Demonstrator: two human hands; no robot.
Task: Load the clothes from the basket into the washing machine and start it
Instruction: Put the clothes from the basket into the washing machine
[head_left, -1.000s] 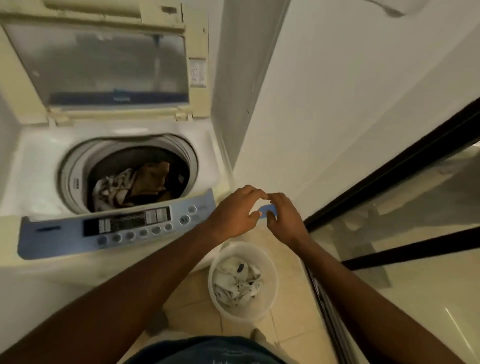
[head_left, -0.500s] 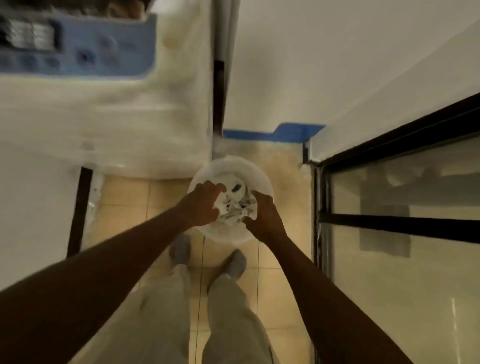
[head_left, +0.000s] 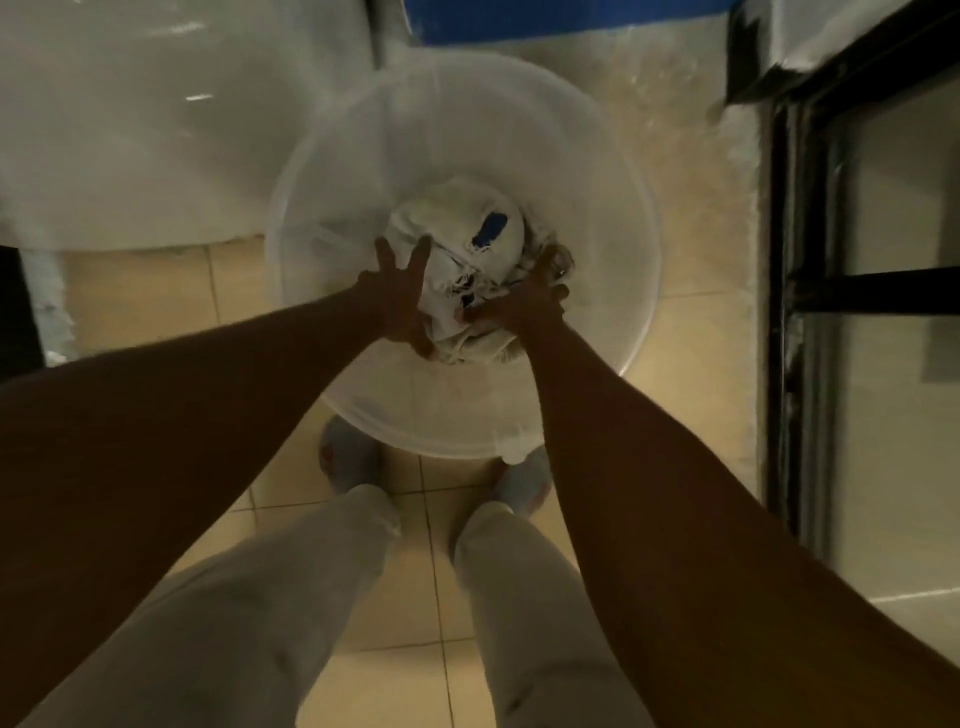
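Observation:
A round translucent white basket (head_left: 613, 171) stands on the tiled floor in front of my feet. At its bottom lies a bundle of white clothes (head_left: 457, 228) with a blue patch. My left hand (head_left: 397, 299) rests against the bundle's left side with its fingers spread. On the bundle's right and lower side my right hand (head_left: 524, 306) has its fingers curled into the cloth. The washing machine's white front (head_left: 156, 130) fills the upper left; its drum and panel are out of view.
A black-framed glass door (head_left: 810, 312) runs down the right side. Blue tape or a blue strip (head_left: 545, 18) lies along the wall base at the top. My legs in light trousers and grey slippers (head_left: 348, 462) stand just below the basket.
My view has tipped from the open machine down to the floor. Both hands dropped from chest height into the basket and now sit lower and closer around the white clothes.

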